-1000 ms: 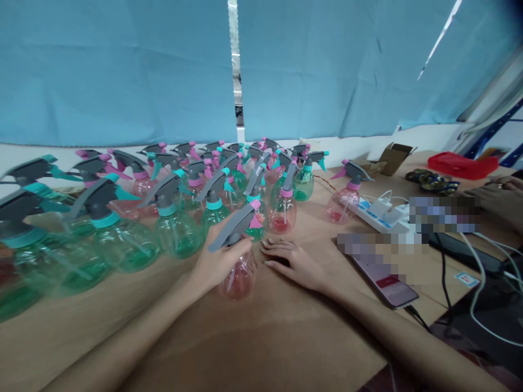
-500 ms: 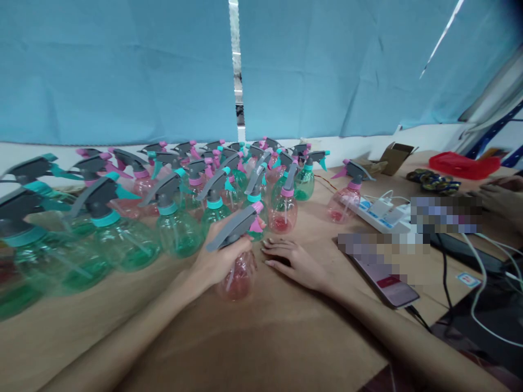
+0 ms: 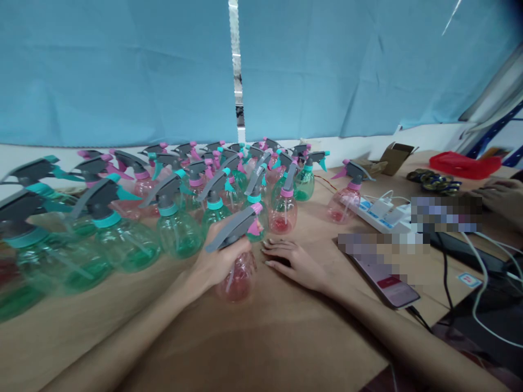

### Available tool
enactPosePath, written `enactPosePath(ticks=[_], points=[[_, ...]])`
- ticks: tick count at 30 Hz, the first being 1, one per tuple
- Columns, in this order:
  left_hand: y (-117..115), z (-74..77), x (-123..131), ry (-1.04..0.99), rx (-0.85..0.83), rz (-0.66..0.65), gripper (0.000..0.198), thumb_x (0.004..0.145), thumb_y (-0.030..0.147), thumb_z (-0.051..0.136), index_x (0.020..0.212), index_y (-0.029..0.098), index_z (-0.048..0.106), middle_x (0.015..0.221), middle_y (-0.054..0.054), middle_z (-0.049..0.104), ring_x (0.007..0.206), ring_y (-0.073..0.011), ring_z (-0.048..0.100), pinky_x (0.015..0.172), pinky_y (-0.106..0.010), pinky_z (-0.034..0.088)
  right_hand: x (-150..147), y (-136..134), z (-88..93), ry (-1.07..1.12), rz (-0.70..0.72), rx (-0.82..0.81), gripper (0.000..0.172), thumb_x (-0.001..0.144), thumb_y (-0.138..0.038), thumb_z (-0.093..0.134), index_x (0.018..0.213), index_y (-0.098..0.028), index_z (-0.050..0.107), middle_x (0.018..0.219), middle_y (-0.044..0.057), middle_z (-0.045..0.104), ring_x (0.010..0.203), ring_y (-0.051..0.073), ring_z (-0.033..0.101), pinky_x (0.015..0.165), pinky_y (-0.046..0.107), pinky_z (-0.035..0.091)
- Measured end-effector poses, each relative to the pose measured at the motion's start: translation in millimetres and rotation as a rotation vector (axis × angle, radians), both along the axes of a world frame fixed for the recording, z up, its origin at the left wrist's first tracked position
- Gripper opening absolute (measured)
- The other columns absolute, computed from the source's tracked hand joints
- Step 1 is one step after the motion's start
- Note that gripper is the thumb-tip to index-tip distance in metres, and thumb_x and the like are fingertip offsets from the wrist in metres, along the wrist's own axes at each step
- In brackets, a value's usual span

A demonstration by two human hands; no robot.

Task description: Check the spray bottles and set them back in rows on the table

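Observation:
My left hand (image 3: 214, 264) is wrapped round the neck of a pink see-through spray bottle (image 3: 239, 277) with a grey head and pink trigger. The bottle stands on the brown table (image 3: 286, 337), tilted a little. Just to its right my right hand (image 3: 296, 262) lies flat on the table, palm down, fingers stretched toward the bottle and holding nothing. Behind both hands stands a crowd of several green and pink spray bottles (image 3: 175, 218).
A lone pink spray bottle (image 3: 345, 196) stands at the right near a white power strip (image 3: 379, 215) with cables. A phone (image 3: 388, 283) lies right of my right hand. Another person's hand (image 3: 500, 198) is at the far right, near a red tray (image 3: 463, 163) and a cardboard box (image 3: 394, 157).
The bottle in my left hand has shifted very slightly. My right hand has stayed flat where it was.

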State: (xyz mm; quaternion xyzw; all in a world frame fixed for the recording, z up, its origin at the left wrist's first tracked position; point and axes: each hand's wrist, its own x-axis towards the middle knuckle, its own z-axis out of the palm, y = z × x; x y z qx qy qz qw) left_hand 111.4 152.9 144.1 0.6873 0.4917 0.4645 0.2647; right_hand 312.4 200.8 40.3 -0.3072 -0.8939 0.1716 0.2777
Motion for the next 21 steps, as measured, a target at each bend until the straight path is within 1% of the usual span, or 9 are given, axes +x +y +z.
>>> enactPosePath(ticks=[2,5,7,13,18,21], points=[[0.5,-2.3,-0.7,-0.011,-0.011,-0.040,0.017,0.063,0.023,0.051,0.077,0.024,0.060,0.061,0.004,0.049,0.055,-0.0138,0.044,0.050,-0.026,0.036,0.1,0.1,0.0,-0.005,0.005,0.004,0.033,0.091,-0.035,0.051,0.122,-0.026,0.060,0.123,0.005,0.063,0.123,0.022,0.051,0.103,0.045,0.040],[0.5,-5.6,-1.3,-0.023,-0.018,-0.014,0.009,0.067,0.025,0.053,0.075,0.023,0.057,0.063,0.004,0.054,0.058,-0.0145,0.050,0.054,-0.026,0.040,0.2,0.3,-0.3,-0.009,0.007,0.010,0.034,0.091,-0.035,0.051,0.123,-0.025,0.059,0.123,0.005,0.064,0.123,0.022,0.051,0.103,0.045,0.040],[0.0,-6.6,-1.3,-0.008,-0.023,-0.002,0.007,0.068,0.027,0.053,0.073,0.022,0.056,0.062,0.004,0.055,0.059,-0.0151,0.052,0.056,-0.027,0.040,0.4,0.4,-0.5,-0.010,0.007,0.014,0.034,0.091,-0.034,0.051,0.123,-0.024,0.059,0.123,0.005,0.064,0.123,0.022,0.051,0.103,0.044,0.040],[-1.0,-7.3,-1.2,0.021,-0.021,0.024,0.007,0.068,0.028,0.051,0.071,0.022,0.055,0.061,0.004,0.058,0.059,-0.0158,0.054,0.055,-0.027,0.041,0.7,0.3,-0.5,-0.002,0.003,0.008,0.035,0.091,-0.035,0.051,0.124,-0.025,0.059,0.124,0.006,0.063,0.124,0.022,0.051,0.103,0.045,0.041],[0.5,-10.6,-2.5,-0.001,-0.010,0.014,0.007,0.068,0.028,0.053,0.072,0.022,0.055,0.061,0.004,0.058,0.058,-0.0153,0.055,0.055,-0.027,0.042,0.6,0.5,-0.7,-0.006,0.011,0.015,0.035,0.091,-0.035,0.051,0.124,-0.025,0.058,0.124,0.005,0.063,0.123,0.021,0.051,0.104,0.045,0.040],[0.9,-10.2,-2.5,-0.003,-0.005,0.001,0.007,0.069,0.028,0.052,0.072,0.022,0.054,0.061,0.004,0.057,0.057,-0.0148,0.055,0.055,-0.027,0.043,0.4,0.3,-0.5,-0.020,0.002,0.010,0.036,0.091,-0.035,0.051,0.124,-0.023,0.058,0.123,0.006,0.063,0.123,0.021,0.051,0.104,0.043,0.041]])
